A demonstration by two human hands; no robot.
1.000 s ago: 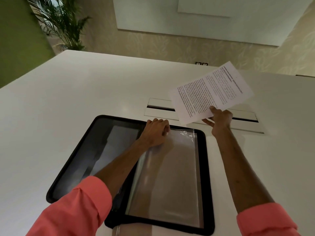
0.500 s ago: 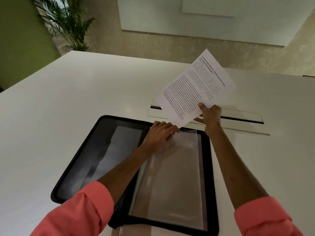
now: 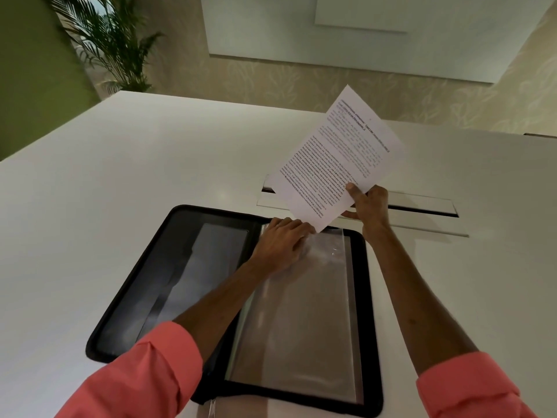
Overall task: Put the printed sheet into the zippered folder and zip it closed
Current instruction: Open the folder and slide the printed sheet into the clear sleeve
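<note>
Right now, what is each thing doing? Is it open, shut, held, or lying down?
Zippered folder: unzipped, lying open flat on the table.
Clear sleeve: flat in the folder's right half, looks empty.
Printed sheet: up in the air, tilted, not yet in the folder.
Right hand: pinches the sheet's bottom edge.
Left hand: rests on the sleeve's top edge; grip unclear.

White table [image 3: 150,176], spanning the view from 9 to 3 o'clock. A long recessed hatch with a dark slot [image 3: 422,211] is set into the tabletop at 3 o'clock. Beyond the table's far edge stand a potted palm [image 3: 111,46] at 11 o'clock and a green wall [image 3: 30,70] at 10 o'clock. Pale leaf-patterned wallpaper [image 3: 271,82] is at 12 o'clock, with a large white wall panel [image 3: 271,31] above it.
</note>
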